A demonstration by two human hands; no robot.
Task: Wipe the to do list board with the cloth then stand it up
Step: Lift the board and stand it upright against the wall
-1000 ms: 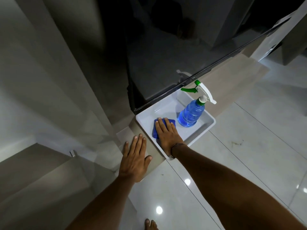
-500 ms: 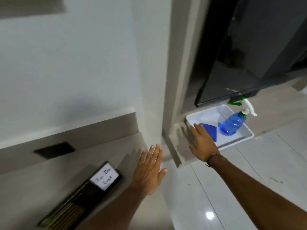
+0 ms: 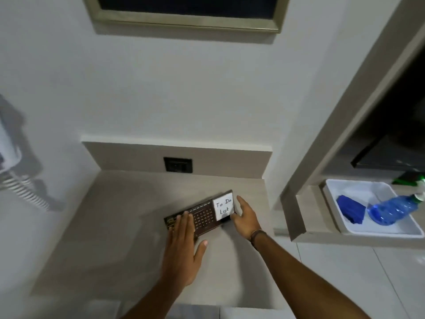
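Observation:
The to do list board (image 3: 204, 214) is a dark, narrow panel lying flat on the beige counter (image 3: 128, 226), with a white note reading "To Do List" at its right end. My left hand (image 3: 184, 247) rests flat with spread fingers over the board's left end. My right hand (image 3: 245, 216) is open at the board's right end, fingers curved around that edge and touching it. The blue cloth (image 3: 350, 211) lies crumpled in a white tray (image 3: 333, 203) to the right, away from both hands.
A blue spray bottle (image 3: 393, 210) with a white and green nozzle lies in the tray beside the cloth. A dark wall socket (image 3: 177, 165) sits behind the board. A framed picture (image 3: 186, 17) hangs above. A coiled white cord (image 3: 20, 187) hangs at the left.
My view swung left from the tray to the counter. My right hand left the cloth in the tray and came to the board's right end; my left hand moved onto its left end.

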